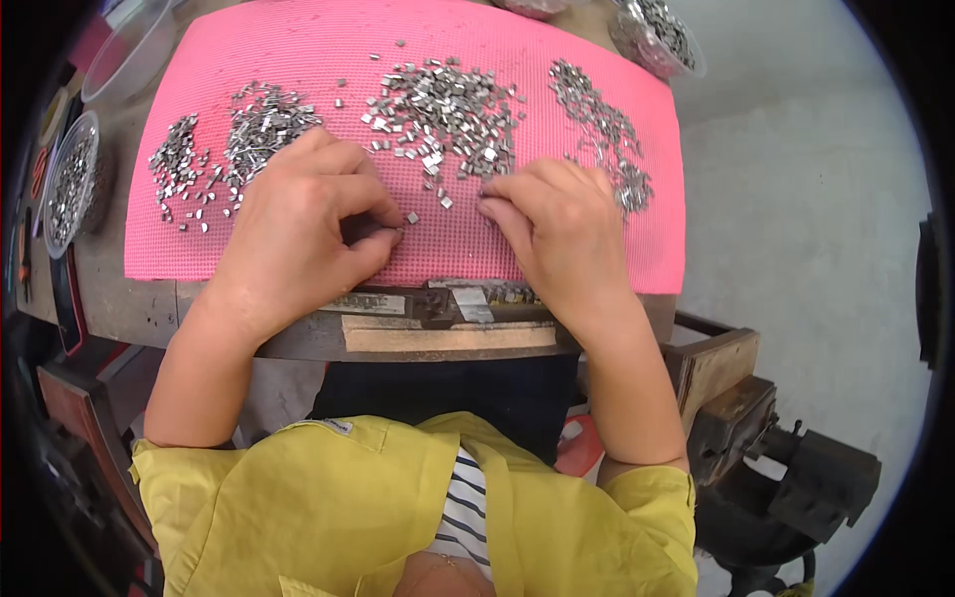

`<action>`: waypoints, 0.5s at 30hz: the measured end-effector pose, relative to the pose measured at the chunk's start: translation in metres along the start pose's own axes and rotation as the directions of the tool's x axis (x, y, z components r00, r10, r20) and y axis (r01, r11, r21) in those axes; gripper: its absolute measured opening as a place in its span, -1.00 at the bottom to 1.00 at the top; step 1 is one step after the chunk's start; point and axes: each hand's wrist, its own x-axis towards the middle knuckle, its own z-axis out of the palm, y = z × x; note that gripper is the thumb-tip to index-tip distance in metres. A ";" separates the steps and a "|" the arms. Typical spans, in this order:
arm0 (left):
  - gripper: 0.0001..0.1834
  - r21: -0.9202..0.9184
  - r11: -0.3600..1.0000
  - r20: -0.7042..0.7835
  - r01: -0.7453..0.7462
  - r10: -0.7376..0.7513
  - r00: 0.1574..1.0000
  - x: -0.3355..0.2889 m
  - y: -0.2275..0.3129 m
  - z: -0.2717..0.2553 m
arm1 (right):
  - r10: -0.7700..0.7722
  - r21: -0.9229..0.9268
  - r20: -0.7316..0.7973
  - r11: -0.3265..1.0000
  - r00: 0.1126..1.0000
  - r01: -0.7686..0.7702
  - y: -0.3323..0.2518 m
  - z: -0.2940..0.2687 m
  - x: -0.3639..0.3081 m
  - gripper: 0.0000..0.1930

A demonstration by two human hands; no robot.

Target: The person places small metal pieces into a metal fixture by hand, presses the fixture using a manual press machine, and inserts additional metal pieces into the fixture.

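Both my hands rest low over a pink textured mat [448, 254] strewn with small silvery metal pieces. My left hand [313, 214] is closed, thumb and forefinger pressed together just left of two loose metal pieces [413, 217]; whatever lies between the fingertips is hidden. My right hand [567, 219] is closed in a pinch beside the lower right edge of the middle pile [448, 109]. Something small and dark shows at its fingertips, too small to name. A pile of metal pieces [264, 124] lies beyond my left hand, and thin pieces [602, 124] spread beyond my right.
Another small pile [177, 159] lies at the mat's left. Clear plastic tubs of metal pieces stand at the left [72, 184] and far right [665, 40]. An empty clear tub [129, 50] is far left. A dark metal bar [428, 303] and wooden strip [448, 336] line the near edge.
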 end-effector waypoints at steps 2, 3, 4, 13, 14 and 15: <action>-0.86 0.020 1.000 -0.012 -0.011 0.011 1.000 0.002 0.000 0.001 | 0.020 0.014 -0.014 1.000 1.000 -0.020 0.002 0.004 0.003 -0.92; -0.86 0.020 0.999 0.008 -0.028 0.028 1.000 0.003 0.000 0.001 | 0.007 -0.001 -0.025 1.000 1.000 -0.007 0.003 0.005 0.004 -0.92; -0.85 0.034 0.999 -0.003 -0.015 0.015 1.000 0.002 0.000 0.001 | -0.015 -0.010 -0.031 1.000 0.999 0.014 0.005 0.008 0.005 -0.92; -0.84 0.082 0.995 -0.124 -0.053 0.063 0.990 -0.014 0.030 0.016 | 0.107 0.185 -0.078 0.979 0.991 -0.091 0.003 -0.033 -0.056 -0.90; -0.84 0.039 0.997 -0.131 -0.070 0.074 0.989 -0.015 0.038 0.021 | 0.114 0.239 -0.039 0.966 0.993 -0.102 0.001 -0.037 -0.064 -0.88; -0.84 -0.004 0.996 -0.138 -0.085 0.084 0.987 -0.016 0.045 0.028 | 0.119 0.243 -0.042 0.964 0.992 -0.106 -0.002 -0.039 -0.070 -0.88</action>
